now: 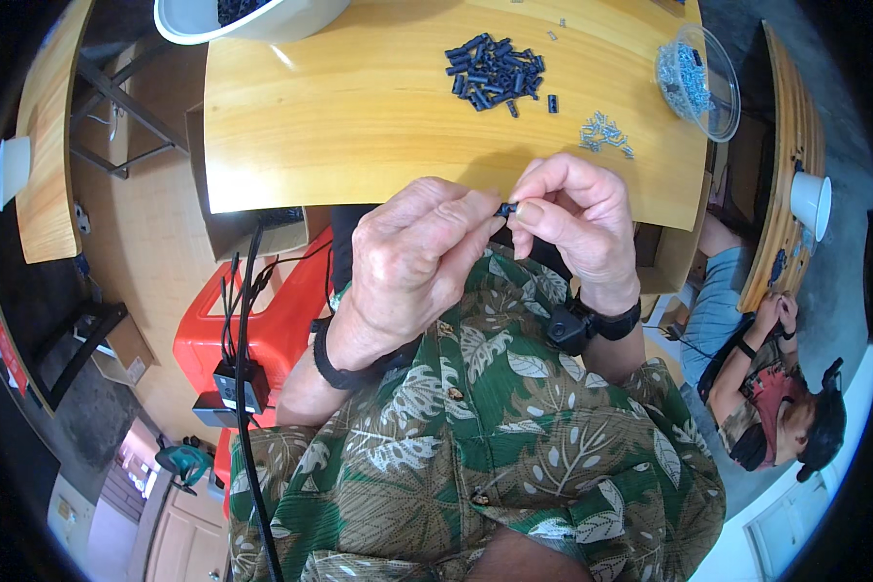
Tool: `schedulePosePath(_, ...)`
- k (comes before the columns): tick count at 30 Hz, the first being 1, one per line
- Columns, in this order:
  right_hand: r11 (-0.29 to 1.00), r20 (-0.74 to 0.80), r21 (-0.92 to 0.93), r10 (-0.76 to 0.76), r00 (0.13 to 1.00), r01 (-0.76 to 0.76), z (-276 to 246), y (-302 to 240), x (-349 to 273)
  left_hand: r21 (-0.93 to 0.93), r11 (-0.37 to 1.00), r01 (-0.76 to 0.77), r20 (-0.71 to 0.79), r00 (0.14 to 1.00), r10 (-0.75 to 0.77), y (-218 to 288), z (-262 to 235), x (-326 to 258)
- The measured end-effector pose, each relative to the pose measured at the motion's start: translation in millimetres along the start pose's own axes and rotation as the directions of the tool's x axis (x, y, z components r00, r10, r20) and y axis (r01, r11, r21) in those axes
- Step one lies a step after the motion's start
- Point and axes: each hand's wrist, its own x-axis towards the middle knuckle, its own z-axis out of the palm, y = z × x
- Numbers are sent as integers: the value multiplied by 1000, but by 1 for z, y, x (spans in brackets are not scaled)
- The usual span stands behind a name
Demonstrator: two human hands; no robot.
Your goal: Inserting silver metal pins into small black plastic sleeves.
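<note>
At nine o'clock a curved wooden bench [47, 145] carries a white cup [13, 167]. Toward seven o'clock a red plastic stool [279, 325] stands on the floor, with black cables [245, 320] hanging in front of it. At eleven o'clock the rim of a smooth white bowl [252, 21] sits on the far edge of the glossy, honey-coloured wooden table [359, 107].

Just left of centre the left hand [412, 262] is curled, thumb and forefinger pinched on the left end of a small black plastic piece [505, 209]. That piece lies between the two hands, just above centre and in front of the table's near edge. The right hand [577, 218] meets it from the right, its fingertips closed on the other end and the remaining fingers arched above. Both wrists wear black bands, over a green leaf-print shirt [495, 427].

At twelve o'clock a loose heap of small black blocky parts [495, 73] rests on the table, well apart from the hands. At one o'clock lie scattered small silvery metal bits [606, 133], and beside them a clear round plastic dish [698, 70] holds more of them.

At three o'clock a second wooden bench [795, 145] bears another white cup [811, 204]; another person [757, 369] sits at four o'clock.
</note>
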Motion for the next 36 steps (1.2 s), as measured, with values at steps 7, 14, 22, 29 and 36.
schedulePosePath(7, 974, 45, 163, 151, 988, -156, -4, 10, 6, -155, 987, 46, 52, 998, -38, -7, -4, -3)
schedulePosePath(14, 919, 312, 267, 202, 928, -290, -7, 30, 13, -105, 993, -56, 98, 993, 67, -15, -3, -3)
schedulePosePath(22, 852, 365, 387, 208, 907, -351, -7, 47, 16, -67, 990, -126, 135, 982, 134, -16, -1, 2)
schedulePosePath(29, 809, 357, 478, 177, 917, -342, -4, 54, 20, 68, 986, -151, 156, 978, 139, -13, -2, 6)
schedulePosePath(36, 789, 292, 540, 151, 944, -293, 3, 55, 20, 42, 976, -213, 127, 970, 207, -20, 3, 10)
